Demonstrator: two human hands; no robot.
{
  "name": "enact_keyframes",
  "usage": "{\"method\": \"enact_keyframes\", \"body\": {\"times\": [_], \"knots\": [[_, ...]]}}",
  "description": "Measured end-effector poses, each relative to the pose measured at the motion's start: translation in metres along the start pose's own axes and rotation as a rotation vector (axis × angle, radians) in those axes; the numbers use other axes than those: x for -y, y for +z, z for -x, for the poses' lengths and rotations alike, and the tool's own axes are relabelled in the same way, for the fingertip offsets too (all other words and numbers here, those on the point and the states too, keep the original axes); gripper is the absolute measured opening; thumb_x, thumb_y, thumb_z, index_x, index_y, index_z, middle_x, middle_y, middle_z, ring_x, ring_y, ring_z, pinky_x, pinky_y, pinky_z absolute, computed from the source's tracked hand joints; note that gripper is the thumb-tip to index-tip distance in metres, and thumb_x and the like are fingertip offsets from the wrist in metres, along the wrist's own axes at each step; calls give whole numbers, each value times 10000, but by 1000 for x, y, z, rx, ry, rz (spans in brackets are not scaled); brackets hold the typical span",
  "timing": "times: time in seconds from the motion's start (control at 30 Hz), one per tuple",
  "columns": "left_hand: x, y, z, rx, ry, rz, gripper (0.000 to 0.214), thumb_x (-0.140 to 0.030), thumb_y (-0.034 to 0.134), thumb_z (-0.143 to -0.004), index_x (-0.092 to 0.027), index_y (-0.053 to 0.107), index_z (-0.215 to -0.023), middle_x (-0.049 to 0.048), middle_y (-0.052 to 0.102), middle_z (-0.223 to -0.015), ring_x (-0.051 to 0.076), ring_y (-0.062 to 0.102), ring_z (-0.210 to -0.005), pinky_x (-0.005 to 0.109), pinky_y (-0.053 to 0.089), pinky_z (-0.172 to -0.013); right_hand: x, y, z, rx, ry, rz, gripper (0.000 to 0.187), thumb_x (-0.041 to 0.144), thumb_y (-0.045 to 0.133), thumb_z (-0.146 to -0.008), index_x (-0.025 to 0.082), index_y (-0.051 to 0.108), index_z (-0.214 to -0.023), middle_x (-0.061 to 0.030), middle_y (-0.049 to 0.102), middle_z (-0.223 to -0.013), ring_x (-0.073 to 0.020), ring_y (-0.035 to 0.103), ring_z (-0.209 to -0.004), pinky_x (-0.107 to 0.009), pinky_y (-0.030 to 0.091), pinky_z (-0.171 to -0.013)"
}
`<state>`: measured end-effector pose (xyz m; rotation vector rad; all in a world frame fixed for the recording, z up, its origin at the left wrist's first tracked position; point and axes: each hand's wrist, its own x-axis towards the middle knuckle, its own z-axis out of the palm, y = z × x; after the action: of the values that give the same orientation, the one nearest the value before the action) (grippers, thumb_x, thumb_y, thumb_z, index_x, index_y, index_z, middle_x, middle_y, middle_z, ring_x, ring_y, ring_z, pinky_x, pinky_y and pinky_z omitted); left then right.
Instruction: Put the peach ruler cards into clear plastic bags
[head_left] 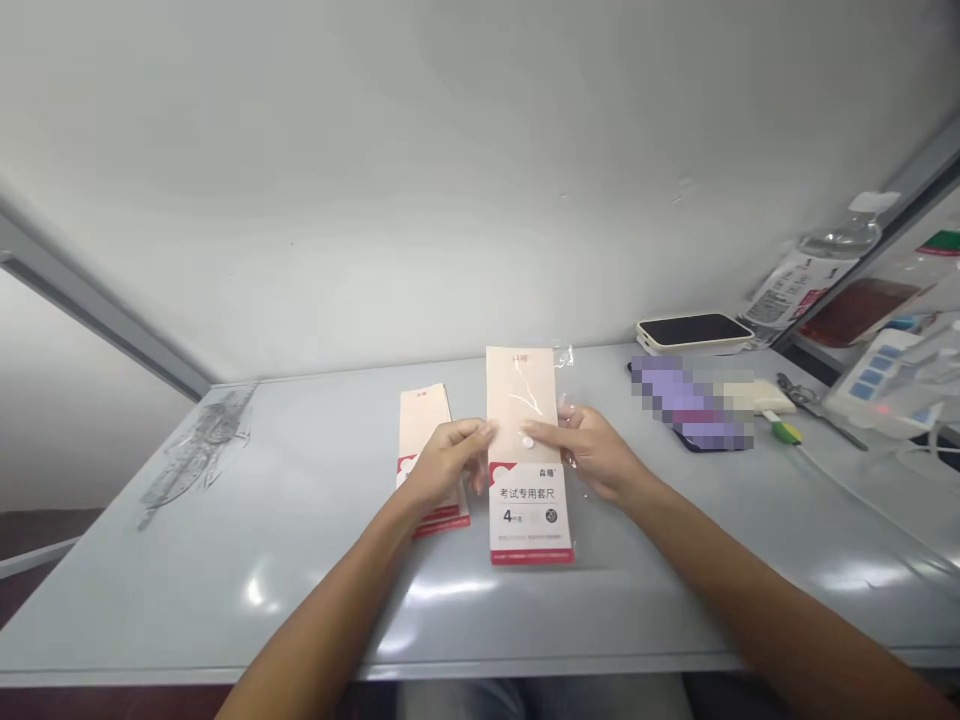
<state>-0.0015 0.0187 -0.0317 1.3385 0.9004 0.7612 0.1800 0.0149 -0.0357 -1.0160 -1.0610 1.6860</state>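
Upright before me is a ruler set packet (529, 510), pale pink above with a white and red front panel printed in Chinese. A clear plastic bag (564, 358) shows past its top and right edges. My left hand (444, 465) pinches the packet's left edge between thumb and fingers. On the other side my right hand (589, 450) grips the right edge, its thumb across the front beside a small white round button (527, 441). Behind my left hand lie several similar packets (422, 420), overlapped on the table and partly hidden by that hand.
The grey table (300, 560) meets a white wall. At the right are a phone (695, 329), a purple pixelated object (686, 400), a white cable (862, 505), a power strip (881, 380) and a tilted bottle (814, 265). A dark drawing or mark (202, 445) is on the left tabletop.
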Motion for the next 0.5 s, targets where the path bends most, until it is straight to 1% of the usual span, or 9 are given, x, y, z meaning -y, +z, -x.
{"method": "enact_keyframes", "body": {"times": [0.07, 0.17, 0.23, 0.37, 0.43, 0.5], "knots": [[-3, -3, 2, 40, 0, -27, 348, -467, 489, -767, -176, 421, -589, -36, 476, -476, 70, 437, -368, 203, 306, -387, 3, -3, 0, 18, 24, -12, 311, 348, 713, -615, 135, 636, -829, -84, 684, -815, -241, 641, -750, -346, 498, -674], [-1, -3, 2, -5, -2, -97, 322, -455, 504, -758, -181, 430, -605, -51, 454, -456, 68, 409, -359, 202, 296, -386, 4, -1, 2, 60, 37, -12, 278, 338, 697, -638, 144, 634, -827, -77, 685, -821, -233, 641, -749, -334, 491, -675], [1, -3, 0, -110, 21, -180, 329, -457, 517, -744, -184, 426, -584, -60, 410, -441, 65, 367, -362, 204, 268, -389, 2, 2, 3, 63, 17, -3, 269, 325, 691, -649, 157, 629, -851, -70, 683, -842, -226, 639, -761, -325, 490, -684], [4, -1, -1, -423, 138, -474, 391, -460, 556, -701, -186, 376, -489, -56, 331, -429, 76, 301, -415, 223, 206, -431, -1, 8, 4, 82, -31, 56, 319, 328, 678, -662, 164, 601, -924, -78, 672, -908, -237, 632, -821, -350, 496, -725], [5, 1, -1, -513, 176, -611, 398, -463, 541, -710, -191, 370, -476, -48, 330, -418, 88, 293, -421, 234, 197, -449, -2, 10, 5, 74, -50, 101, 352, 332, 671, -664, 166, 584, -962, -79, 664, -943, -244, 628, -847, -368, 500, -735], [6, 3, 1, -553, 198, -722, 380, -457, 497, -744, -198, 381, -492, -41, 352, -421, 98, 299, -417, 240, 198, -459, -4, 12, 5, 47, -66, 143, 361, 327, 660, -672, 171, 571, -985, -79, 659, -960, -247, 628, -852, -375, 505, -730]]}}
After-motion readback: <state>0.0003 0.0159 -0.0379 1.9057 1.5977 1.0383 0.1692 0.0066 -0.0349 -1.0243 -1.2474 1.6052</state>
